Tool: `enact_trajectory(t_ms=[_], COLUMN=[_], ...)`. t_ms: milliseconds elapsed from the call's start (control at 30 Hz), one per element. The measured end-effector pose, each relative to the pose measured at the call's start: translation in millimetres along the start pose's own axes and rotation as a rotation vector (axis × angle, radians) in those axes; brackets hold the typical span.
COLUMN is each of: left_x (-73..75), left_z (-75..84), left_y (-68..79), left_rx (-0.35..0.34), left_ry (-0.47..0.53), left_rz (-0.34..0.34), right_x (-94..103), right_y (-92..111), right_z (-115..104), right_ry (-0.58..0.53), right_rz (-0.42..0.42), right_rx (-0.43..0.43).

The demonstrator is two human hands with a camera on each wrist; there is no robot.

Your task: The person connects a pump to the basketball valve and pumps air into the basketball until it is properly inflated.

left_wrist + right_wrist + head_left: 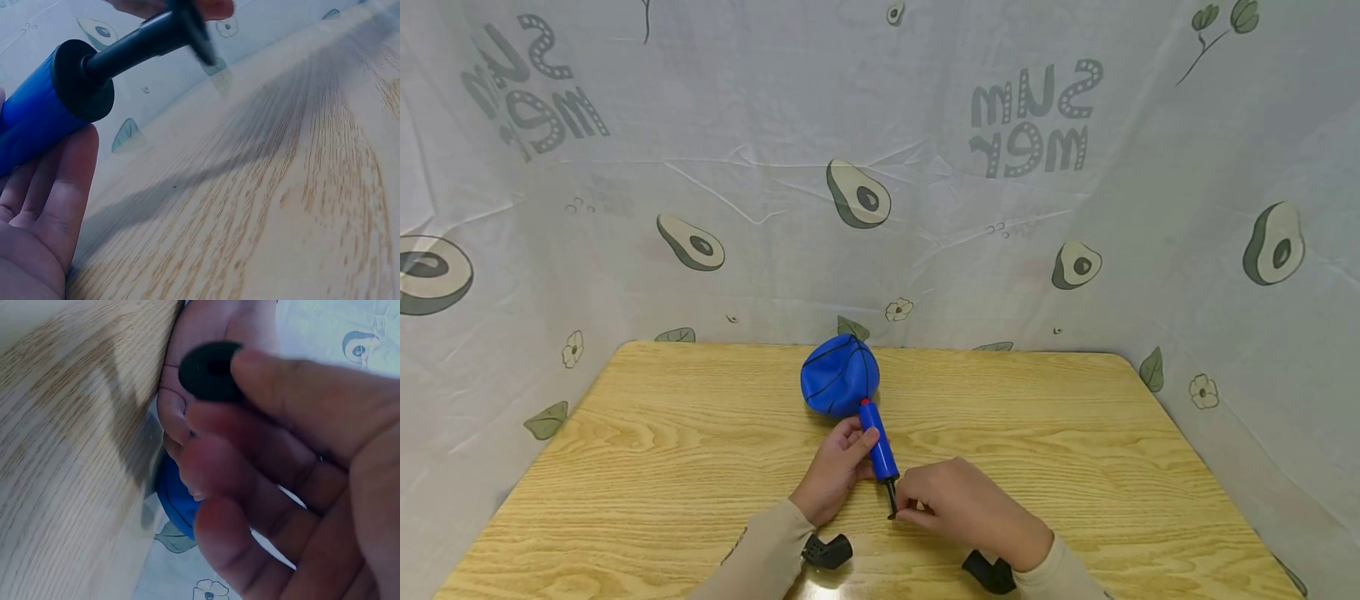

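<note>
A dented blue ball (835,375) with black seam lines lies near the table's back edge. A blue hand pump (881,450) reaches toward me from it, its red tip right at the ball's surface. My left hand (833,468) grips the pump barrel, thumb on top and fingers underneath. The black rod sticks out of the barrel's near end. At the rod's end, my right hand (951,500) pinches the round black handle (209,372) between thumb and curled fingers. In the left wrist view the rod (137,47) shows well out of the barrel.
The wood-grain table (700,433) is enclosed by a pale curtain (760,108) printed with avocados and lettering. A black wrist device (827,552) sits by the left sleeve, and a second device (988,573) by the right one.
</note>
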State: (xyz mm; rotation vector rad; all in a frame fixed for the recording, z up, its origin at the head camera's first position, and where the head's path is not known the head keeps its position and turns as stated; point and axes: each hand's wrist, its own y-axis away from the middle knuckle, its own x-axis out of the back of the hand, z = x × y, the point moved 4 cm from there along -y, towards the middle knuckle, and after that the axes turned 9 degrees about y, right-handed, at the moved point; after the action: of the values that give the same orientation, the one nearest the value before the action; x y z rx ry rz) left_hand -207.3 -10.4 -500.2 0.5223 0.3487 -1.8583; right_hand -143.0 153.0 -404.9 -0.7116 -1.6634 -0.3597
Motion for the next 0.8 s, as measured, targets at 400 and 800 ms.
enact_trajectory(t_ms=[400, 800], left_x=[0.7, -0.6], left_z=[-0.7, 3.2], left_y=[-1.2, 1.3], left_rx=[0.011, -0.002], left_ry=[0.013, 0.046], left_rz=[0.046, 0.069], right_x=[-8.7, -7.8], right_y=[2.7, 2.6], right_z=[-6.0, -4.6], right_ry=[-0.068, -0.091], right_rz=[-0.174, -0.182], right_rx=[0.070, 0.056])
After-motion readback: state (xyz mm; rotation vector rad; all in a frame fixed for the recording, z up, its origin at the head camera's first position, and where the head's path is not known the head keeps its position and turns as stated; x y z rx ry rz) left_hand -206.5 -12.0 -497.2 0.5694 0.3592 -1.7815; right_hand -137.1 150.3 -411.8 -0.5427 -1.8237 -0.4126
